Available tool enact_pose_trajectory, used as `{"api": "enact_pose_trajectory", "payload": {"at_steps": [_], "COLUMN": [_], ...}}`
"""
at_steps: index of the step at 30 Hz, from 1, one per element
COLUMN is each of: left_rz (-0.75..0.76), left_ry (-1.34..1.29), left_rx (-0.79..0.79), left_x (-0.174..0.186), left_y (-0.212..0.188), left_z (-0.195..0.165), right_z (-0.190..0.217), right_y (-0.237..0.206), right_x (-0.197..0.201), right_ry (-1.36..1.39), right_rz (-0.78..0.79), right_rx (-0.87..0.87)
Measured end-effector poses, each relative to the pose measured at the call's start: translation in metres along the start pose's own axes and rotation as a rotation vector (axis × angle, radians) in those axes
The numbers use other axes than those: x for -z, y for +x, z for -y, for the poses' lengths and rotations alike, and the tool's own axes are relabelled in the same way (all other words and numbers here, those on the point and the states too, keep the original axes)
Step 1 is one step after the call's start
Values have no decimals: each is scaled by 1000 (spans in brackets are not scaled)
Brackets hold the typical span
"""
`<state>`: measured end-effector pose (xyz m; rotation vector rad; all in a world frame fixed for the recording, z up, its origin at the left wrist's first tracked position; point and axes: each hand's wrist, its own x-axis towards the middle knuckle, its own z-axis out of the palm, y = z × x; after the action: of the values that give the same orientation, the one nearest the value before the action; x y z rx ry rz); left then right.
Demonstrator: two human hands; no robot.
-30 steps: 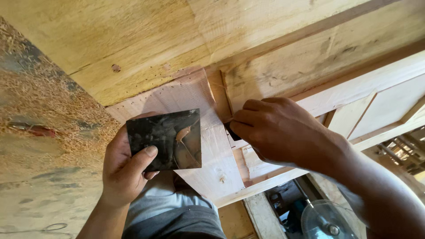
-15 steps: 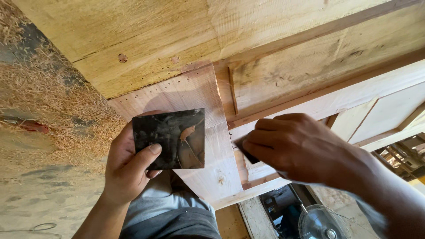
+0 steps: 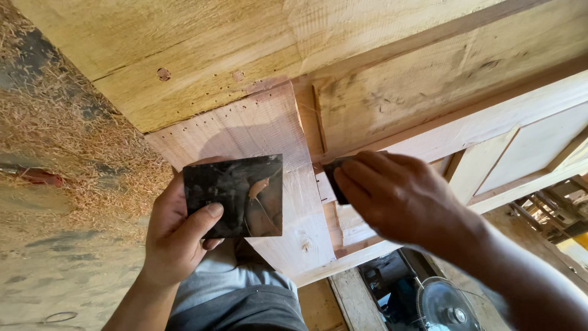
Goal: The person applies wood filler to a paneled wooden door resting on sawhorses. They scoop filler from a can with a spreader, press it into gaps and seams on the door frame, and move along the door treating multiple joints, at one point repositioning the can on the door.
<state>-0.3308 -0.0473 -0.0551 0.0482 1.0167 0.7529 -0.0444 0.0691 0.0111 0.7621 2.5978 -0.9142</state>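
My left hand (image 3: 177, 239) holds a dark, glossy square plate (image 3: 236, 196) flat against a pale wooden board (image 3: 257, 132), thumb across its lower left. My right hand (image 3: 398, 199) is closed on a small dark block (image 3: 334, 181), pressing it against the recessed edge of a wooden frame (image 3: 490, 125) just right of that board. Most of the block is hidden under my fingers. The two hands are about a hand's width apart.
A thick yellowish timber beam (image 3: 202, 55) runs across the top. Wood shavings (image 3: 79, 147) cover the ground at left, with a reddish object (image 3: 37, 178) among them. A round fan (image 3: 444, 309) and stacked timber (image 3: 551, 214) lie below at right. My grey trousers (image 3: 239, 300) show at bottom.
The view has shifted, so the board and frame sit lower and larger in view. My right hand has slid slightly down along the frame edge with the block. The left hand keeps its hold on the plate.
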Motion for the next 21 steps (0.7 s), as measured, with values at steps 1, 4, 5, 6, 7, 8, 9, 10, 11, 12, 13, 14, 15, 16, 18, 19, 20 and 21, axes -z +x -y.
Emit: {"api": "enact_pose_trajectory", "payload": {"at_steps": [1,4,5,6,7,8,9,10,11,12,13,14,15,16,18,19,20,21], "left_rz": [21,-2,-3,0,2,2,1,0,-5,-12,-19,-18,-15,-12,-24,-32,-24,-16], "left_ry": [6,-23,-24,-24,-24,-22,-20,-17,-9,-2,4,3,2,0,5,8,-6,-19], "left_rx": [-24,34,31,31,29,32,34,34,38,42,46,42,40,39,59,67,63,58], "left_x": [1,4,5,6,6,7,7,7,8,8,8,8,8,8,8,7,7,6], "left_y": [0,0,0,1,1,2,2,2,2,2,2,3,3,3,3,4,4,4], "left_z": [1,2,2,3,3,3,3,3,3,2,2,1,1,0,0,0,-1,-1], "right_z": [-4,-13,-15,-17,-19,-21,-23,-25,-27,-28,-29,-29,-30,-30,-32,-34,-36,-38], "right_y": [1,11,15,21,29,36,45,52,59,64,68,71,72,72,69,67,64,62], "right_x": [0,-1,0,0,2,4,5,8,11,14,16,18,19,19,17,16,13,10], "right_ry": [18,70,83,96,110,96,82,66,94,121,149,165,182,200,227,239,247,255], "right_rz": [49,204,221,239,255,376,496,615,694,775,856,851,847,843,805,784,740,695], "right_rx": [-7,-36,-18,-4,10,-11,-31,-54,-97,-137,-177,-178,-180,-183,-156,-139,-108,-75]}}
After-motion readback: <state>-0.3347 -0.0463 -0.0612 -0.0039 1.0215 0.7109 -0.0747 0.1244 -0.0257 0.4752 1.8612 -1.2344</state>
